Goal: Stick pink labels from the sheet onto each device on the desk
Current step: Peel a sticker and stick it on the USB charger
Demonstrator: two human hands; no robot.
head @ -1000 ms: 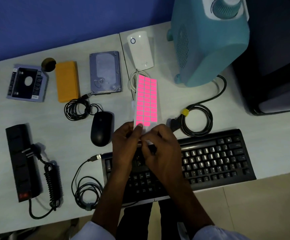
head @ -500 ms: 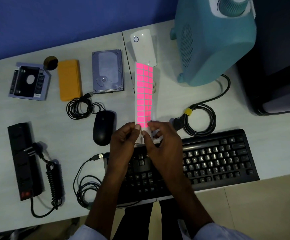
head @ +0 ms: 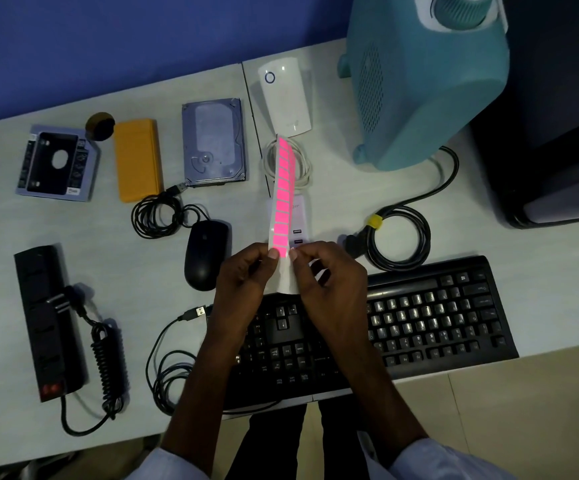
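Both your hands are up over the keyboard [head: 419, 317], pinching the sheet [head: 284, 199] at its near end. Your left hand [head: 246, 282] grips the sheet's left edge, thumb tip right on the lowest pink label. Your right hand [head: 329, 285] closes finger and thumb on the right edge beside it, at the bottom corner; whether a label is lifting there is too small to tell. The sheet stands almost edge-on to the camera, a narrow pink strip rising away from you, its far end over the white cable [head: 303, 168] near the white box [head: 283, 98]. Under it a small white hub [head: 300, 220] peeks out. On the desk [head: 540, 271]: mouse [head: 205, 258] just left of your hands, hard drive [head: 213, 143], orange case [head: 138, 159], drive caddy [head: 56, 164], power strip [head: 47, 320] far left, black coiled cable [head: 399, 240] to the right, teal machine [head: 426, 81] at the back.
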